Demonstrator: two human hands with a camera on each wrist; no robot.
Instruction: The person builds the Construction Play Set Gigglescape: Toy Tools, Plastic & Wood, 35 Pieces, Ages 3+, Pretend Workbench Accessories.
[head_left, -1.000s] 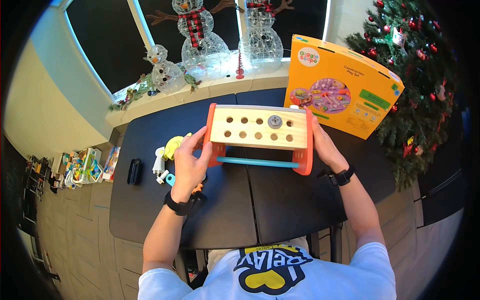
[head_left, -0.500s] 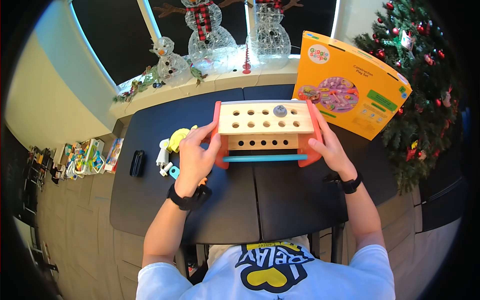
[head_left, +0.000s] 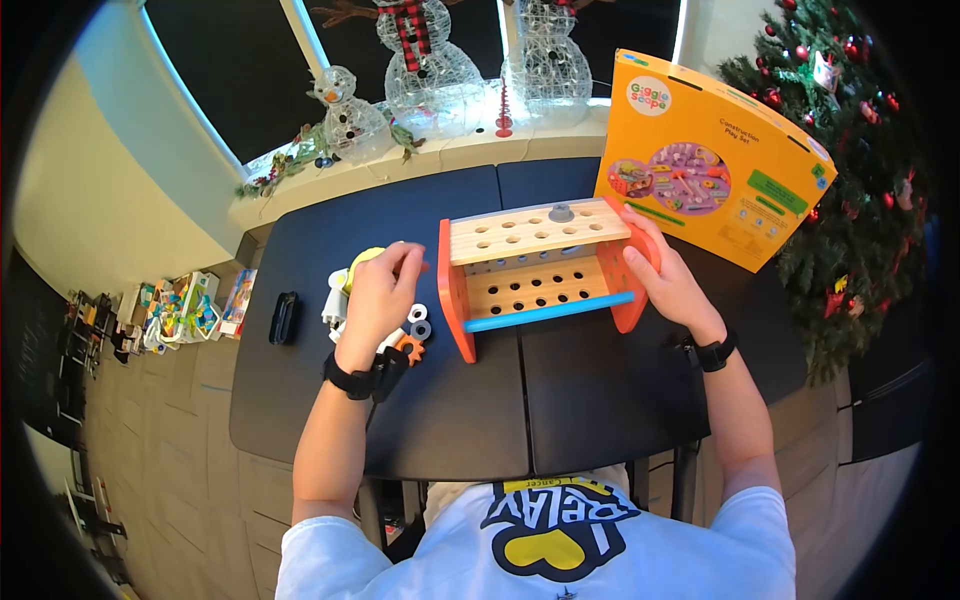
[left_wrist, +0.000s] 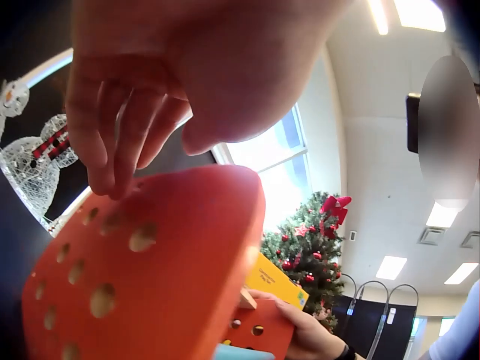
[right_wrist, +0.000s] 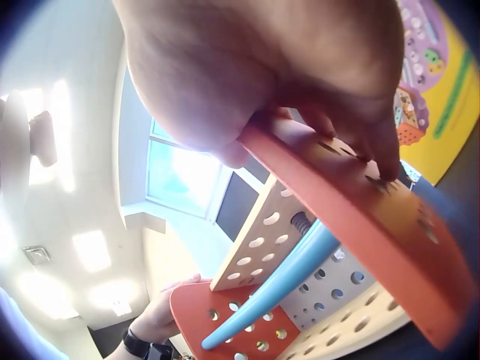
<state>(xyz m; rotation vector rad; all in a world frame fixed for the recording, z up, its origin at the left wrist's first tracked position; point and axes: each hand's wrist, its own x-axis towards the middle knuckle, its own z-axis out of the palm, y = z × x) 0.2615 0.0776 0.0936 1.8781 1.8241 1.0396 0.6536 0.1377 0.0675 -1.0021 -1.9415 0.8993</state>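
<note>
A: Where's the toy bench (head_left: 540, 232)?

B: Mid table (head_left: 450, 420), btwn the hands. Wooden top board (head_left: 500, 232) w/ 2 rows of holes, red end panels (head_left: 456, 300) L & R, blue rod (head_left: 550, 312) along the near side.

A: R hand (head_left: 675, 290)?

B: Gripping the R end panel – thumb on 1 side, fingers bent over the other, closed on it.

A: And L hand (head_left: 380, 305)?

B: Holds nothing. Fingers loosely bent, partway open, thumb apart from them. It's near the L end panel; can't tell from the L wrist view if the tips touch.

A: Anything in the holes?

B: 1 grey bolt (head_left: 561, 213), far row, toward the R. R wrist view shows its threaded shank under the board.

A: Loose pcs?

B: Around & under the L hand: yellow pc (head_left: 364, 258), white pcs (head_left: 336, 303), white ring (head_left: 417, 312), grey ring (head_left: 421, 330), orange pc (head_left: 410, 349). Black case (head_left: 285, 318) lies farther L.

A: Behind?

B: Orange "Construction Play Set" box (head_left: 700, 130) stands tilted, far R, w/ a decorated tree (head_left: 850, 200) beyond. 3 wire snowmen (head_left: 430, 85) & a small red wire tree (head_left: 504, 115) on the window ledge (head_left: 470, 155).
</note>
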